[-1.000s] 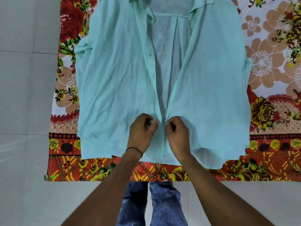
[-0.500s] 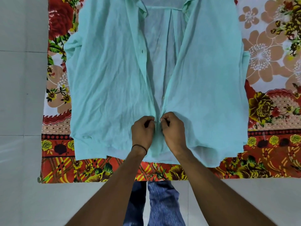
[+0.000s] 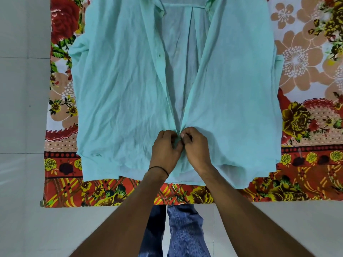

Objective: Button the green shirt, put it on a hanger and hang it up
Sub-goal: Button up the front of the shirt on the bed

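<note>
Close together, left hand [image 3: 165,150] and right hand [image 3: 197,145], each tight on the green shirt [image 3: 120,89].

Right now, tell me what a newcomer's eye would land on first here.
The pale green shirt fills the middle, lying open-fronted on a loud red and orange floral cloth spread over the floor. Near its lower hem, the left hand and right hand pinch the two front edges together at the centre.
</note>
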